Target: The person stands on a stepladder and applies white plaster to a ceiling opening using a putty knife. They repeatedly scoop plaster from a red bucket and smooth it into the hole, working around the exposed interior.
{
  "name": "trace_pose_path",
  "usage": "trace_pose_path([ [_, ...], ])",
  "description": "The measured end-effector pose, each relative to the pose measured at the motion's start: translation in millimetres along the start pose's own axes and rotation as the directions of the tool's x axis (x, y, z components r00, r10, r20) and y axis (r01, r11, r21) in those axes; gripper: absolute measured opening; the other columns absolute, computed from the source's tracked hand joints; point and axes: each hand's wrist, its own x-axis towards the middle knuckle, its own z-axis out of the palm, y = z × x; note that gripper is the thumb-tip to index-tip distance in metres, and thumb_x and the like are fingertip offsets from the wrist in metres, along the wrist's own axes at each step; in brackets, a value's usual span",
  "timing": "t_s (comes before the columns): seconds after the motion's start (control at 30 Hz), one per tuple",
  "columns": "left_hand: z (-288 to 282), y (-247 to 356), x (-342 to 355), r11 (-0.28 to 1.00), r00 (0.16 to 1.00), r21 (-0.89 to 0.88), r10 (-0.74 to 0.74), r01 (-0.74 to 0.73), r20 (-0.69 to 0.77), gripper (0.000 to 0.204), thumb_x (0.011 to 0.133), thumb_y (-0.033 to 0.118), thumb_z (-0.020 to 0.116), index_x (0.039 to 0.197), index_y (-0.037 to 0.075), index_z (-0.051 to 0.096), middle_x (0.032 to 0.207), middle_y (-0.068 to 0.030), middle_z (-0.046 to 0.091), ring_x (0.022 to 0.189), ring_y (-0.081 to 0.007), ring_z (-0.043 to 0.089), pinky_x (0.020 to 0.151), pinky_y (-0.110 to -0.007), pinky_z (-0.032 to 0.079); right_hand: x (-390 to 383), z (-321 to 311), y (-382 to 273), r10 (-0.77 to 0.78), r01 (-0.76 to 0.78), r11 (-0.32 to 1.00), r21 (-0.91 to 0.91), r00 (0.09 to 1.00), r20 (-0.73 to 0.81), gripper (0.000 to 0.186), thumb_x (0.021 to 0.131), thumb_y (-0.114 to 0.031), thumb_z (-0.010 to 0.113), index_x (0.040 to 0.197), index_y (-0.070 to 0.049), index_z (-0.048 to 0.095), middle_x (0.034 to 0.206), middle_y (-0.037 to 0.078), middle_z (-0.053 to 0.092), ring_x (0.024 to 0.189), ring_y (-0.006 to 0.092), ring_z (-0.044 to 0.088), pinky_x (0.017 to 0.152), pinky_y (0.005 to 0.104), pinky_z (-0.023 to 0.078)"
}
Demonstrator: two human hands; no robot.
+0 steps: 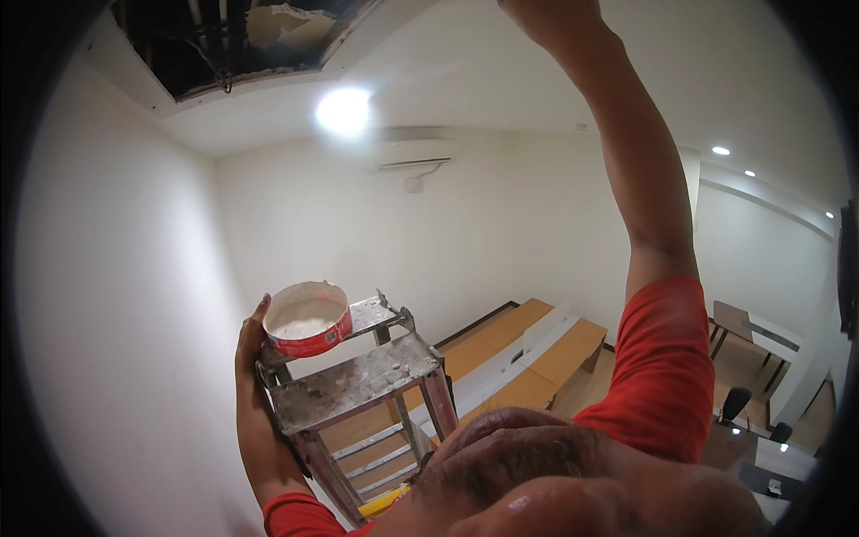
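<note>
A round tub (309, 338) with a red band and pale paste inside sits on the top of a stepladder (358, 380). My left hand (251, 333) is curled against the tub's left side, its fingertips near the rim; the far side of the grip is hidden. The ladder's metal steps are spotted with dried white material. My right arm reaches high toward the white ceiling. Only the lower part of my right hand (557, 22) shows at the top edge; its fingers, and anything in them, fall outside the picture.
A ragged-edged ceiling opening (242, 45) with dark framework lies at upper left, beside a bright lamp (344, 111). An air conditioner (413, 154) hangs on the far wall. Wooden desks (501, 336) stand below, beyond the ladder. A white wall (125, 295) runs close along the left.
</note>
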Motion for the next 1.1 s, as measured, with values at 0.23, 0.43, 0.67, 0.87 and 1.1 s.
trace_pose_path([
  [0.23, -5.7, -14.3, 11.4, 0.998, 0.998, -0.049, 0.033, -0.030, 0.061, 0.080, 0.096, 0.067, 0.054, 0.128, -0.005, 0.069, 0.122, -0.0222, 0.070, 0.113, -0.0298, 0.064, 0.098, -0.040, 0.048, -6.1, -14.0, -1.3, 0.189, -0.192, 0.981, 0.012, 0.975, 0.113, 0.031, 0.092, 0.005, 0.059, 0.119, -0.004, 0.071, 0.107, 0.013, 0.074, 0.094, 0.0281, 0.068, 0.085, 0.0389, 0.059],
  [0.43, -6.0, -15.7, 20.5, 1.000, 0.999, -0.008, -0.001, 0.002, 0.038, 0.080, 0.095, 0.067, 0.055, 0.129, -0.005, 0.068, 0.122, -0.0222, 0.070, 0.114, -0.0301, 0.063, 0.100, -0.040, 0.047, 1.4, -11.2, 7.8, 0.051, -0.042, 0.996, -0.079, 0.992, 0.116, 0.030, 0.092, 0.002, 0.063, 0.120, -0.005, 0.071, 0.098, 0.014, 0.073, 0.089, 0.0292, 0.068, 0.080, 0.0418, 0.059],
  [0.67, 1.1, -1.4, 6.9, 1.000, 1.000, 0.015, -0.002, 0.002, 0.003, 0.079, 0.095, 0.067, 0.055, 0.128, -0.005, 0.069, 0.122, -0.0224, 0.070, 0.115, -0.0300, 0.063, 0.100, -0.040, 0.047, -6.7, -3.9, 8.1, 0.164, -0.165, 0.981, 0.104, 0.986, 0.012, 0.022, 0.094, -0.004, 0.064, 0.114, -0.001, 0.072, 0.092, 0.021, 0.072, 0.084, 0.0321, 0.069, 0.077, 0.0435, 0.057],
  [0.87, 1.2, 3.9, -8.4, 1.000, 1.000, -0.024, -0.011, 0.010, -0.014, 0.080, 0.096, 0.066, 0.056, 0.127, -0.006, 0.069, 0.122, -0.0223, 0.070, 0.113, -0.0294, 0.064, 0.099, -0.039, 0.048, 13.5, -16.3, 5.1, 0.168, -0.180, 0.981, 0.075, 0.975, 0.143, 0.017, 0.096, -0.007, 0.064, 0.106, 0.004, 0.072, 0.084, 0.023, 0.071, 0.076, 0.0352, 0.070, 0.075, 0.0460, 0.056],
  [1.1, 1.3, 4.4, -2.8, 1.000, 1.000, 0.019, 0.004, -0.004, -0.010, 0.079, 0.095, 0.066, 0.056, 0.126, -0.006, 0.069, 0.119, -0.0223, 0.071, 0.112, -0.0291, 0.065, 0.098, -0.039, 0.048, 20.8, -25.3, 2.5, 0.162, -0.181, 0.977, 0.116, 0.975, 0.154, 0.013, 0.094, -0.004, 0.063, 0.097, 0.005, 0.071, 0.084, 0.024, 0.071, 0.075, 0.0366, 0.070, 0.075, 0.0470, 0.055],
])
